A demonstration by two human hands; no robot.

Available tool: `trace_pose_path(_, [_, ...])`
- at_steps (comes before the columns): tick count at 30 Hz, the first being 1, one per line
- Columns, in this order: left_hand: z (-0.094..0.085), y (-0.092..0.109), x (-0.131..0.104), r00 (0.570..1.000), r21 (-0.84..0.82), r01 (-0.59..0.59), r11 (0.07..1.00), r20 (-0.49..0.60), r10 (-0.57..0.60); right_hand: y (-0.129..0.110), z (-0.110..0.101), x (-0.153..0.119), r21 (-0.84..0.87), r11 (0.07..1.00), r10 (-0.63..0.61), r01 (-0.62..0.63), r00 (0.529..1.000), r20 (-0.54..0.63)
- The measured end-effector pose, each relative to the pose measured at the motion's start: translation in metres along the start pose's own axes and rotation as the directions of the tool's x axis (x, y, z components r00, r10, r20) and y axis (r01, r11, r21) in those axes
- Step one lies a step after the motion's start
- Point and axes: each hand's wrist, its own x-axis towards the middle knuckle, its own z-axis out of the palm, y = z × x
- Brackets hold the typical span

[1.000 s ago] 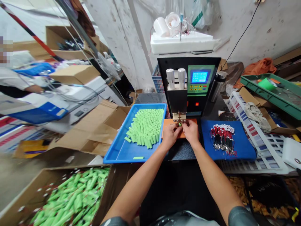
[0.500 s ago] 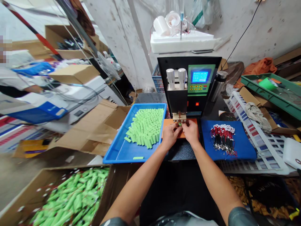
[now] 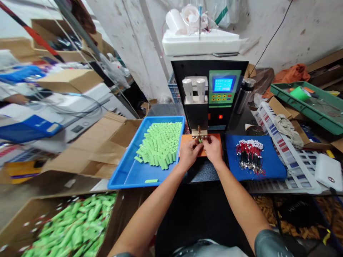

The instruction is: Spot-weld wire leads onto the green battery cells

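Observation:
Under the electrodes of a black spot welder (image 3: 197, 116), my left hand (image 3: 189, 151) and my right hand (image 3: 213, 148) meet with fingertips pinched. Between them shows the end of a small green battery cell (image 3: 200, 141), mostly hidden by the fingers. Both hands rest over an orange plate (image 3: 184, 141) at the machine's foot. Left of them, a blue tray (image 3: 125, 178) holds many green cells (image 3: 160, 142) packed together. To the right, a bundle of red and black wire leads with white connectors (image 3: 249, 155) lies on a blue mat (image 3: 273, 167).
A carton of wired green packs (image 3: 77, 228) stands low at the left. A steel flask (image 3: 245, 94) is beside the welder, and a green tray (image 3: 321, 110) sits far right. White foam (image 3: 200, 44) lies atop the welder. A co-worker's sleeve shows blurred at the far left.
The whole view has shifted slightly, so the scene sits a little further left. My hands keep the same pinch on the cell beneath the electrodes.

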Motion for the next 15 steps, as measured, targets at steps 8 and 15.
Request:
trace_pose_path(8, [0.003, 0.005, -0.002, 0.998, 0.005, 0.061, 0.998, -0.035, -0.061, -0.004, -0.029, -0.010, 0.150, 0.983, 0.076, -0.107, 0.978, 0.195])
trace_pose_path(15, [-0.007, 0.023, -0.012, 1.000, 0.039, 0.009, 0.999, 0.011, -0.009, 0.019, -0.147, 0.015, -0.643, 0.755, -0.152, 0.125, 0.988, 0.013])
